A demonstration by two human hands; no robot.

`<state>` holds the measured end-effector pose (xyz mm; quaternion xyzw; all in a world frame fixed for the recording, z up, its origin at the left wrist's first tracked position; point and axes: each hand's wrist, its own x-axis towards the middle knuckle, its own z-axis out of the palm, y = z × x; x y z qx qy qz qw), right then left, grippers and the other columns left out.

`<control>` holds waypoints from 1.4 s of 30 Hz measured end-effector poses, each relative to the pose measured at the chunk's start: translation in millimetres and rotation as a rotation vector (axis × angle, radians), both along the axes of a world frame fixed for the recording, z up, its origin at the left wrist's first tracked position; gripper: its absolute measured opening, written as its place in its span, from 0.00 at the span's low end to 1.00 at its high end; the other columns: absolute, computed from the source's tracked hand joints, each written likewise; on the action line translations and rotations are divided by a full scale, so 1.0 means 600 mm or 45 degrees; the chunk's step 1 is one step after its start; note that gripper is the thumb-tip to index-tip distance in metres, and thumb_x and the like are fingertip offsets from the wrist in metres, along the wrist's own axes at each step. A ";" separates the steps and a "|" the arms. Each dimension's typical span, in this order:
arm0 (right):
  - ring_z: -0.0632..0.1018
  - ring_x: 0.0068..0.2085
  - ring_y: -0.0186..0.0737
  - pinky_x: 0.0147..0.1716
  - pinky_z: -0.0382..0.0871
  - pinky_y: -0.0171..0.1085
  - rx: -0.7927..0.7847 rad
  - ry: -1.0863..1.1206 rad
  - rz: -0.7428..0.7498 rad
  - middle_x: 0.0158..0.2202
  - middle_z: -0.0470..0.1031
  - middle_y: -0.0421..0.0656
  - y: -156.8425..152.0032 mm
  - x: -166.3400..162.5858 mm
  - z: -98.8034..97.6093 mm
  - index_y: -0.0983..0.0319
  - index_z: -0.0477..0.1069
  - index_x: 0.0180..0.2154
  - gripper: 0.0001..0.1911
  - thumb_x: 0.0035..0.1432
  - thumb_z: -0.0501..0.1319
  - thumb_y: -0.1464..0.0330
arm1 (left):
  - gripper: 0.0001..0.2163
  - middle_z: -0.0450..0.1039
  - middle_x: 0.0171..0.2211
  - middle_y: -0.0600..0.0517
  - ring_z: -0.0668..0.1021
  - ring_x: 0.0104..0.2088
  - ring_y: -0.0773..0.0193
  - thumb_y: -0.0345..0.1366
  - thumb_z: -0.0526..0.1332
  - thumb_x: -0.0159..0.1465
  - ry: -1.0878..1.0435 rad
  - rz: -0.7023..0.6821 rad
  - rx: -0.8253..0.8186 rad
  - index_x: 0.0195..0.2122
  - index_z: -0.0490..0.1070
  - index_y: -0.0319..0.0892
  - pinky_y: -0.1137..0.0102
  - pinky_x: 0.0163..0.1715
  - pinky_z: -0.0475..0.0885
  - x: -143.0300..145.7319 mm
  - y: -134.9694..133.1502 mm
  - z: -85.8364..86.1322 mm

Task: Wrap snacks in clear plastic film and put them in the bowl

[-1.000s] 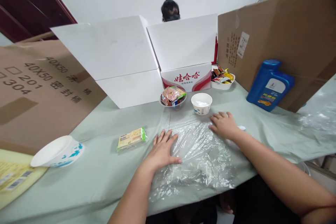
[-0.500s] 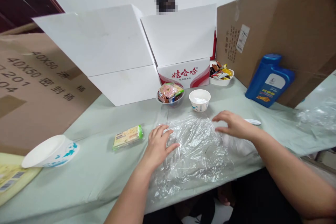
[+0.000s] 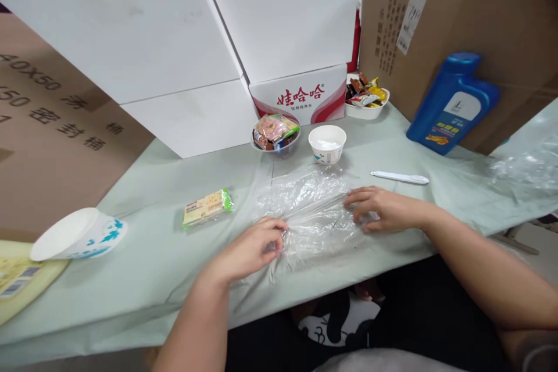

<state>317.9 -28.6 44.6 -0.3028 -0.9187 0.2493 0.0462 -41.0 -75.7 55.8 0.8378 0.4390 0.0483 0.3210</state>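
A crumpled clear plastic sheet (image 3: 318, 221) lies on the green-covered table in front of me. My left hand (image 3: 261, 244) has its fingers curled shut at the sheet's left side, pinching the film, and creases run out from it. On the right side of the sheet, my right hand (image 3: 381, 209) rests with its fingers slightly bent and apart. Just beyond the film stands a small paper bowl (image 3: 328, 154) with something whitish inside. A slim white cutter-like tool (image 3: 399, 177) lies behind my right hand. Left of the sheet is a packet of crackers (image 3: 207, 209).
A clear bowl (image 3: 281, 148) of wrapped snacks and a white dish (image 3: 370, 110) of snacks stand near a white carton (image 3: 300, 96). A blue bottle (image 3: 451, 107) leans by a brown box (image 3: 436, 23) at right. A tipped paper bucket (image 3: 93, 238) lies at left.
Both hands have come down onto the plastic sheet, and my left fingers have closed on it. Creases now stretch across the film. The view has tilted downward, and the white tool is fully visible.
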 end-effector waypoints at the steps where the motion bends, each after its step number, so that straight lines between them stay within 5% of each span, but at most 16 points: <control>1: 0.64 0.61 0.49 0.59 0.56 0.47 -0.009 0.058 0.014 0.56 0.71 0.44 -0.001 0.001 0.005 0.57 0.78 0.39 0.09 0.57 0.62 0.63 | 0.06 0.69 0.52 0.51 0.72 0.52 0.58 0.28 0.56 0.58 -0.046 0.019 -0.020 0.31 0.71 0.44 0.63 0.52 0.67 -0.003 0.003 0.004; 4: 0.74 0.50 0.43 0.51 0.65 0.42 -0.164 0.152 -0.002 0.45 0.78 0.44 -0.009 0.006 0.027 0.60 0.77 0.36 0.09 0.60 0.59 0.66 | 0.04 0.75 0.42 0.51 0.77 0.43 0.60 0.33 0.56 0.58 -0.156 0.135 -0.163 0.32 0.70 0.44 0.65 0.45 0.71 -0.010 0.005 0.019; 7: 0.77 0.35 0.37 0.36 0.69 0.36 -0.561 0.095 0.053 0.34 0.78 0.42 -0.017 0.012 0.047 0.62 0.76 0.37 0.11 0.60 0.58 0.64 | 0.05 0.74 0.31 0.52 0.78 0.34 0.61 0.39 0.60 0.57 -0.276 0.191 -0.512 0.32 0.68 0.44 0.66 0.37 0.74 -0.015 0.006 0.026; 10: 0.75 0.32 0.36 0.32 0.67 0.33 -0.715 0.111 0.049 0.31 0.77 0.42 -0.015 0.012 0.053 0.64 0.75 0.36 0.14 0.61 0.57 0.60 | 0.09 0.74 0.28 0.53 0.78 0.30 0.62 0.42 0.63 0.56 -0.397 0.315 -0.633 0.33 0.68 0.43 0.68 0.31 0.73 -0.018 0.014 0.017; 14: 0.76 0.34 0.38 0.35 0.67 0.35 -0.460 0.129 -0.336 0.33 0.78 0.42 0.001 -0.003 0.041 0.62 0.73 0.34 0.14 0.63 0.53 0.61 | 0.11 0.73 0.26 0.53 0.76 0.26 0.65 0.43 0.64 0.55 -0.589 0.642 -0.220 0.34 0.69 0.42 0.72 0.26 0.70 -0.011 0.042 -0.018; 19: 0.76 0.32 0.41 0.30 0.61 0.36 -0.062 -0.264 -0.717 0.32 0.79 0.44 0.013 -0.021 0.021 0.60 0.73 0.33 0.12 0.62 0.51 0.67 | 0.15 0.74 0.31 0.53 0.78 0.28 0.65 0.41 0.63 0.54 -0.776 0.907 0.129 0.40 0.67 0.41 0.71 0.30 0.72 0.017 0.080 -0.065; 25: 0.77 0.34 0.46 0.29 0.59 0.38 0.207 -0.493 -0.776 0.32 0.78 0.47 0.010 -0.028 0.006 0.61 0.73 0.34 0.13 0.62 0.50 0.69 | 0.11 0.76 0.29 0.54 0.79 0.27 0.65 0.35 0.60 0.56 -0.283 0.897 0.117 0.41 0.70 0.43 0.70 0.31 0.71 0.039 0.076 -0.064; 28: 0.78 0.37 0.47 0.31 0.61 0.38 0.199 -0.445 -0.785 0.35 0.79 0.47 0.009 -0.033 0.003 0.60 0.73 0.38 0.12 0.63 0.51 0.66 | 0.04 0.76 0.25 0.55 0.78 0.23 0.65 0.33 0.57 0.58 -0.056 0.875 0.020 0.34 0.70 0.44 0.72 0.26 0.68 0.043 0.060 -0.046; 32: 0.78 0.39 0.48 0.32 0.63 0.39 0.106 -0.339 -0.802 0.38 0.80 0.48 0.010 -0.039 0.003 0.61 0.72 0.44 0.19 0.66 0.50 0.55 | 0.08 0.77 0.25 0.54 0.77 0.20 0.66 0.36 0.54 0.62 0.027 0.898 0.005 0.28 0.69 0.43 0.72 0.24 0.65 0.049 0.052 -0.032; 35: 0.78 0.39 0.48 0.31 0.63 0.38 0.141 -0.359 -0.812 0.38 0.80 0.48 0.013 -0.040 -0.002 0.61 0.71 0.45 0.17 0.64 0.53 0.57 | 0.09 0.77 0.23 0.54 0.76 0.19 0.65 0.39 0.54 0.64 0.121 0.926 0.088 0.29 0.70 0.44 0.71 0.25 0.64 0.054 0.058 -0.033; 42: 0.78 0.37 0.46 0.29 0.60 0.37 0.308 -0.452 -0.872 0.36 0.80 0.47 0.020 -0.047 -0.019 0.60 0.71 0.41 0.13 0.66 0.49 0.67 | 0.12 0.79 0.30 0.47 0.79 0.34 0.53 0.42 0.52 0.66 0.454 0.941 0.341 0.34 0.72 0.44 0.67 0.29 0.63 0.059 0.064 -0.046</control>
